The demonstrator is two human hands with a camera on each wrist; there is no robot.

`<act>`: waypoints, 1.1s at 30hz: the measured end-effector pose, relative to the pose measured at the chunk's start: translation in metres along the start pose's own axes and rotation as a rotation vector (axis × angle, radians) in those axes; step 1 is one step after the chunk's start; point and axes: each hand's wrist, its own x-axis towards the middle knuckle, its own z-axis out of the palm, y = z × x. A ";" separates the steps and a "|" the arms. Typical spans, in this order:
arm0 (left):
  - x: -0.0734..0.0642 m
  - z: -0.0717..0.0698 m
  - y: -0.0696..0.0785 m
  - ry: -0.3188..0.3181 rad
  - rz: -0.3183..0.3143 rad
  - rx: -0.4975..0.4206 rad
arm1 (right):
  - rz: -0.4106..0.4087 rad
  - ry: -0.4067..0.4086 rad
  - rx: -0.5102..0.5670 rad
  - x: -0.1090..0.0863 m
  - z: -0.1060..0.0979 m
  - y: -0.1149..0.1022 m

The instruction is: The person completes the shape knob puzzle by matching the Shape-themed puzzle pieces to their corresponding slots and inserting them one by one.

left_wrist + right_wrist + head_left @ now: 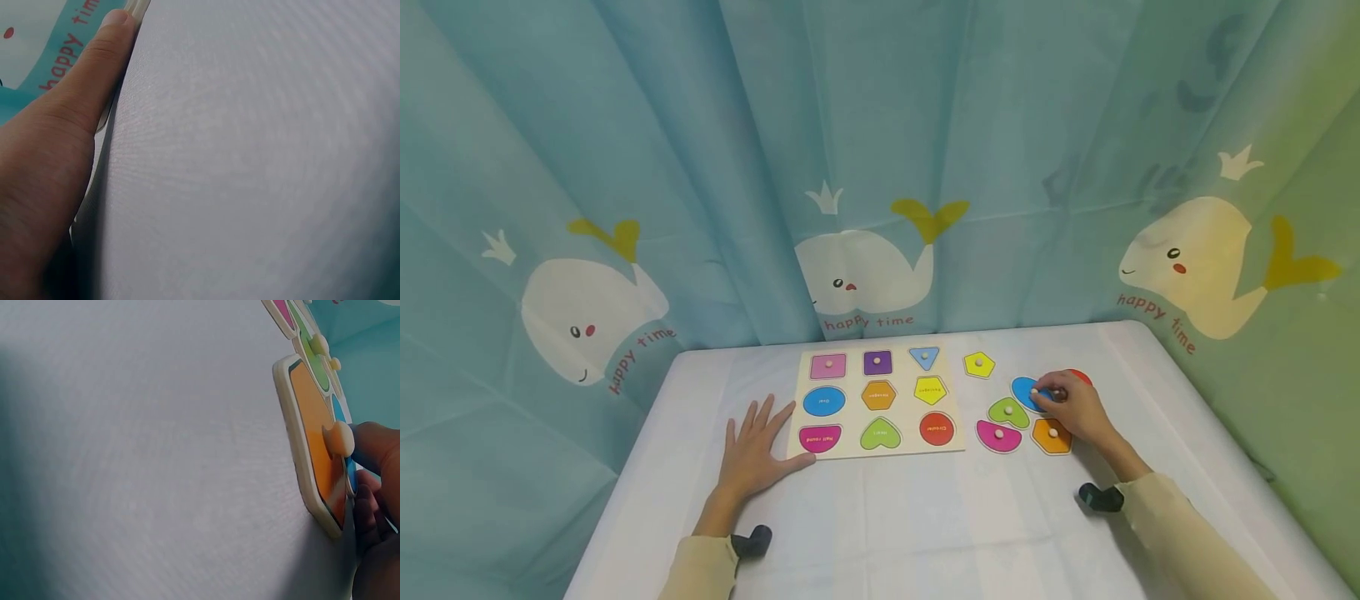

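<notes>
My right hand (1078, 410) pinches the knob of a blue oval puzzle piece (1022, 391) at the right of the table. Just nearer lies an orange hexagon piece (315, 425), its wooden knob pointing up. A green heart (1002, 412), a magenta half round (988, 438) and a yellow pentagon (973, 367) lie to the left; a red circle (1082, 376) is partly hidden behind the hand. My left hand (756, 456) lies with fingers spread, thumb and fingertips at the left edge of the wooden puzzle board (854, 367).
Knobbed pieces fill the board's far row: a pink rectangle (821, 367), a purple square (872, 368) and a light blue triangle (924, 363). Coloured, labelled shapes show in its other rows. A white cloth covers the table (917, 525); a whale-print curtain (880, 167) hangs behind.
</notes>
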 end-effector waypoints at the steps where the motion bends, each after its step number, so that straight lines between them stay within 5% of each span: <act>1: 0.000 0.000 0.000 -0.003 -0.002 0.000 | -0.001 0.000 0.002 0.000 0.000 0.000; 18: 0.001 -0.001 0.001 -0.009 -0.005 -0.002 | -0.003 0.001 -0.016 0.001 -0.001 -0.003; 26: 0.001 -0.002 0.002 -0.010 -0.003 0.000 | 0.013 -0.049 -0.032 0.010 -0.010 -0.017; 33: 0.000 -0.001 0.001 -0.003 -0.002 0.002 | -0.057 -0.049 -0.040 0.023 -0.012 -0.038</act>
